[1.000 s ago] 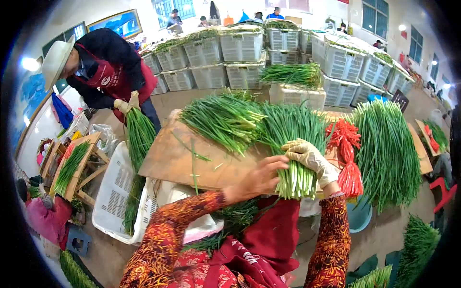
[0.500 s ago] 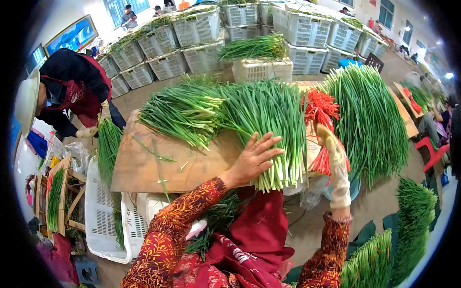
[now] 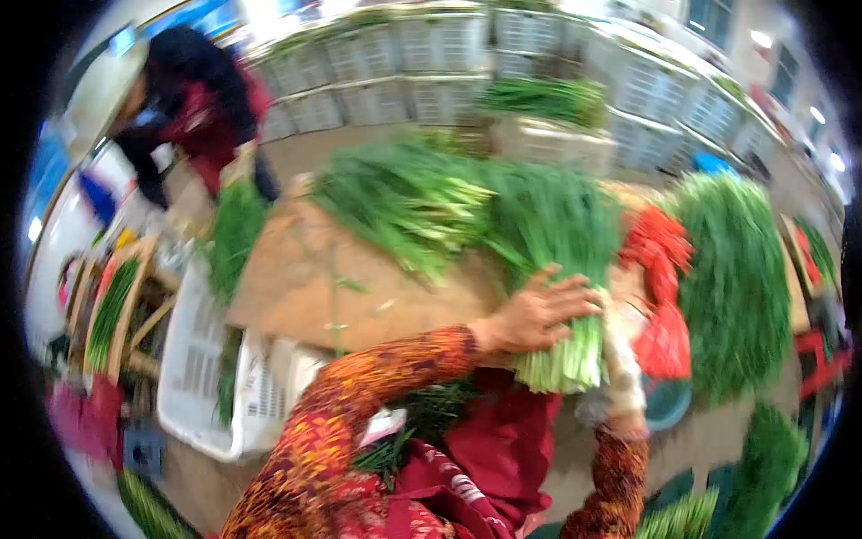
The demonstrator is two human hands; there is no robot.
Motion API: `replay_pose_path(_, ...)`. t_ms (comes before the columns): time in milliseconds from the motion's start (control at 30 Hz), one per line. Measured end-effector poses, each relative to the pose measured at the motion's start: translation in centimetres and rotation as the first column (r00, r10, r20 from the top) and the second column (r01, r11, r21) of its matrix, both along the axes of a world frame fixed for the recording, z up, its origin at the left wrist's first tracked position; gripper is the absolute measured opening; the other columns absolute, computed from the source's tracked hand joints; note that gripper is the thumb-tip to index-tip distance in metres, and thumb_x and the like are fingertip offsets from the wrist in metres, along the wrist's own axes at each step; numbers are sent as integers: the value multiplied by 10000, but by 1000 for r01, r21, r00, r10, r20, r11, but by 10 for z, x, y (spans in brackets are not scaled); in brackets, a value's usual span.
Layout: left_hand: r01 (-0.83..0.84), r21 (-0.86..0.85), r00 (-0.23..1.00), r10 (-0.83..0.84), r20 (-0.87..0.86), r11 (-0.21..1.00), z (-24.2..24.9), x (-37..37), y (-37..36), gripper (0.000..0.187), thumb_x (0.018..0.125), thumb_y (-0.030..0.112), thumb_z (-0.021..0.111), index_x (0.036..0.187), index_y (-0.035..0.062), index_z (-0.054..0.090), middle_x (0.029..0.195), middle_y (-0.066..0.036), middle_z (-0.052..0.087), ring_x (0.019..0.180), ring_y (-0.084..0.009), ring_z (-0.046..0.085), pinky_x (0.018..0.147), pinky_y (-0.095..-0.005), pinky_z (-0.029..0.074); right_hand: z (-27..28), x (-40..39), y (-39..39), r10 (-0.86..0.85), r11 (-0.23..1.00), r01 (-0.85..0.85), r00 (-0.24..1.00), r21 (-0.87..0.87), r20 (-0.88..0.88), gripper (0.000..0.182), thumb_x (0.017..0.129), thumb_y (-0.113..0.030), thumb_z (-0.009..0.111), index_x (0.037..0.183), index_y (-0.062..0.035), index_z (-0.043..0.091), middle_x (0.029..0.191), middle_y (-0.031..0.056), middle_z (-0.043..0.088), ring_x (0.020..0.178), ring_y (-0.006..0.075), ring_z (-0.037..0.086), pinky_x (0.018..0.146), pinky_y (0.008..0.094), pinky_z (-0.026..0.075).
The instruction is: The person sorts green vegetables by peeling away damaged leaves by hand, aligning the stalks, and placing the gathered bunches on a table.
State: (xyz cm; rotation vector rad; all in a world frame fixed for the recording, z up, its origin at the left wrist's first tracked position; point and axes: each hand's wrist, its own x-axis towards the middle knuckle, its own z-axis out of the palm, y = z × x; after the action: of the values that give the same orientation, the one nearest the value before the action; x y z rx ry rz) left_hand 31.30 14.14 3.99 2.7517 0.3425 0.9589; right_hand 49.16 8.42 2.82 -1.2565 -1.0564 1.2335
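A thick bundle of garlic chives (image 3: pixel 552 211) lies across the board with its pale stem ends toward me. My left hand (image 3: pixel 543 313), bare, rests on top of the bundle just above the stem ends, fingers spread. My right hand (image 3: pixel 621 355), in a pale glove, stands along the bundle's right side, fingers stretched upward and blurred; its palm side is hidden. Red plastic ties (image 3: pixel 660 256) hang in a bunch just right of that glove. A looser pile of chives (image 3: pixel 404 202) lies left of the bundle.
The wooden board (image 3: pixel 359 310) ends above a white crate (image 3: pixel 202 368). A large stack of chives (image 3: pixel 732 287) stands at right, with a blue basin (image 3: pixel 666 404) below. A person (image 3: pixel 193 108) bends at left, holding chives. Stacked crates (image 3: pixel 444 54) line the back.
My right hand has come down and left from the red ties to the bundle's side. My left hand stays on the bundle. The view has shifted and blurred.
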Motion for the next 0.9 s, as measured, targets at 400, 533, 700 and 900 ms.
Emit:
replay_pose_path(400,112,-79,957,-86,277,991,-20,13,1,398,756,221,486,1142,126,481,1242,-53,451,1246,-263,311,1044,-530,43,20,-51,15,43,992,-83,928,93,370,453,935,-347,305,1229,-22,420,1229,126,451,1142,194,415,946,290,346)
replay_pose_path(533,103,-59,950,-81,302,993,-11,5,-1,406,786,305,497,1145,117,473,1248,-63,443,1255,-260,294,1032,-555,25,25,-62,10,55,990,-104,904,93,425,457,934,-349,301,1228,-21,423,1234,130,451,1147,200,415,947,294,344)
replay_pose_path(700,36,33,930,-46,364,999,-8,11,5,408,797,371,497,1115,116,481,1242,-68,440,1231,-275,320,1010,-595,24,28,-63,4,47,990,-104,881,96,471,461,933,-352,296,1227,-21,427,1240,135,450,1153,207,415,949,298,341)
replay_pose_path(900,53,-114,953,-15,304,992,-9,14,-6,422,770,348,522,1155,176,493,1237,-16,458,1227,-215,334,1037,-515,83,34,-43,1,23,990,-87,879,115,476,467,932,-355,290,1226,-20,431,1248,140,450,1160,215,416,950,304,337)
